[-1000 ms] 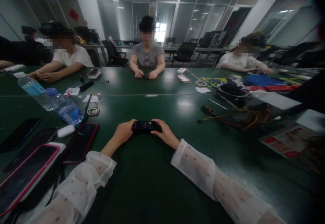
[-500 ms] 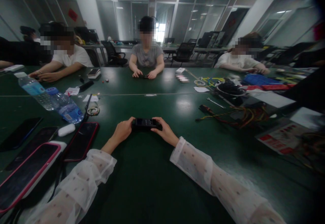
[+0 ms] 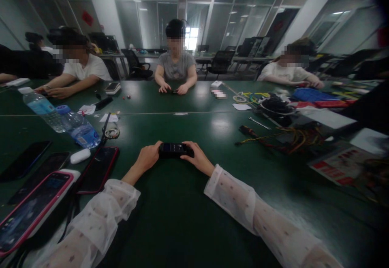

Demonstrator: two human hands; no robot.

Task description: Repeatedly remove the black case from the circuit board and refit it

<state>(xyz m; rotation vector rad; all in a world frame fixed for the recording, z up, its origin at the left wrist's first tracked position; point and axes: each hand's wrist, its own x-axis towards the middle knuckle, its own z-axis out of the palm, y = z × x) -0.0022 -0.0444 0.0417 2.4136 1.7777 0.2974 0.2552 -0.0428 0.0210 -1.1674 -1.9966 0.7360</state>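
A small black device with a dark screen and tiny buttons lies sideways on the green table, straight ahead of me. Its left end is gripped by my left hand, fingers closed round it. My right hand holds the other end, with thumb and fingers on either side. Both my arms wear sheer white dotted sleeves. The undersides of the fingers are hidden.
Left: two water bottles, a white case, several phones including a pink-edged one. Right: a wrench, wire bundles, a boxy unit. Across the table sit a person in grey and others.
The screen of the pink-edged phone has lit up faintly. Both my hands stay on the black device, nearly unmoved.
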